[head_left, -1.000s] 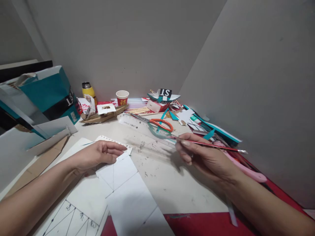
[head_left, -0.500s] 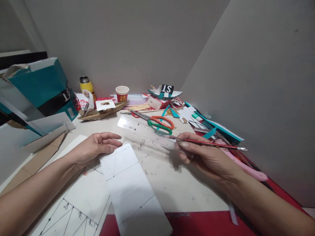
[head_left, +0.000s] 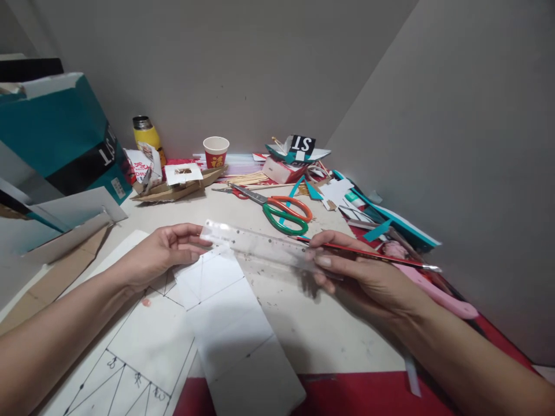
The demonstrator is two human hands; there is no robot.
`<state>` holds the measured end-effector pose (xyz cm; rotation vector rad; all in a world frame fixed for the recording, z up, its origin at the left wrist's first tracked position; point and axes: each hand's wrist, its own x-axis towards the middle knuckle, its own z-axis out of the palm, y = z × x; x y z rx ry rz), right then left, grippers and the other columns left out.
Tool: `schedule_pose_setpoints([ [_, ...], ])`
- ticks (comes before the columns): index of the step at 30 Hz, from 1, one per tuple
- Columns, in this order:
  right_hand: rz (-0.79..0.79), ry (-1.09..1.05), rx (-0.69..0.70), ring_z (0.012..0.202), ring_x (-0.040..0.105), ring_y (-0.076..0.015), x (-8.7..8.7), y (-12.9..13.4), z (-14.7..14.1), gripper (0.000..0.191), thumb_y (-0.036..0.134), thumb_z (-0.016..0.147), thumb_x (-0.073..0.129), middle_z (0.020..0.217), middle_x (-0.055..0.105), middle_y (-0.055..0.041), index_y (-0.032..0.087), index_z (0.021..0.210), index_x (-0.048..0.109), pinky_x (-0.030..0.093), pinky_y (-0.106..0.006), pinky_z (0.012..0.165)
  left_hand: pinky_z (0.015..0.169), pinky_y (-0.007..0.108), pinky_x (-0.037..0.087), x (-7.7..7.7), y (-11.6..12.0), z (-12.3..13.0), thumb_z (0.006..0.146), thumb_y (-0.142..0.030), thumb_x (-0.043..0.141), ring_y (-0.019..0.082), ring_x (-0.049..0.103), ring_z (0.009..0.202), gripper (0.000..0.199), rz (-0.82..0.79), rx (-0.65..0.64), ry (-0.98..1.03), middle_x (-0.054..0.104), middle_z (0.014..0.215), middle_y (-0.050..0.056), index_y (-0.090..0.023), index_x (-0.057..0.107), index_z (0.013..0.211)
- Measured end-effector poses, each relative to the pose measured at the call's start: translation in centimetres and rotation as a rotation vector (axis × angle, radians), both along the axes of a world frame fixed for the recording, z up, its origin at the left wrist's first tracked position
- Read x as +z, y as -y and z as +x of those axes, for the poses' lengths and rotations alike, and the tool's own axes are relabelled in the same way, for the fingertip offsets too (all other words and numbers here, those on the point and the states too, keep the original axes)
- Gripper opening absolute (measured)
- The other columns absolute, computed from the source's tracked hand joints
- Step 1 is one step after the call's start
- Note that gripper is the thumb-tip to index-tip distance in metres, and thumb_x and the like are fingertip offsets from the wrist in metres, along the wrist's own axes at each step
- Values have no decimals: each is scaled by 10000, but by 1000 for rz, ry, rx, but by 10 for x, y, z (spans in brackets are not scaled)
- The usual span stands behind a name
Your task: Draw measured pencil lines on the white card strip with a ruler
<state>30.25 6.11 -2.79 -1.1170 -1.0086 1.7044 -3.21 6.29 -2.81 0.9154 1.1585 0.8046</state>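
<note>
A: Nearest: white card (head_left: 247,335), its lower end over the red strip (head_left: 342,396); drawing sheet (head_left: 143,332) to its left. Risk?
B: Skewing, perhaps: nothing visible weighs the card down.
A: Hands?
B: Right hand (head_left: 351,260): grip closed on clear ruler (head_left: 264,245) and red pencil (head_left: 373,254) together. Left hand (head_left: 169,248): fingers half curled at the ruler's left end; can't tell if they hold ruler, card or neither.
A: Ruler slants across the card's top, apparently raised. Freeing the pencil could drop it.
B: Beyond, scissors (head_left: 251,195): near enough to snag on a wide sweep. Farther, paper cup (head_left: 215,153), upright, well apart.
</note>
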Motion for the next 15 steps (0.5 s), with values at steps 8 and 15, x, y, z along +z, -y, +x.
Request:
schedule_pose_setpoints([
  [8, 37, 53, -23, 458, 517, -92, -2, -6, 2, 312, 286, 641, 939, 719, 727, -9, 213, 844, 713, 411, -224, 411, 772, 242, 573, -2, 1, 3, 725, -136, 863, 166, 727, 890, 410, -15, -57, 34, 787, 1032, 70, -204, 760, 1116],
  [15, 10, 64, -165, 512, 466, -97, 6, -13, 10, 306, 252, 579, 946, 693, 668, 17, 261, 787, 723, 347, -207, 412, 836, 224, 542, -1, 2, 6, 742, -116, 836, 156, 728, 939, 327, 24, -95, 23, 812, 986, 53, -216, 771, 1047],
])
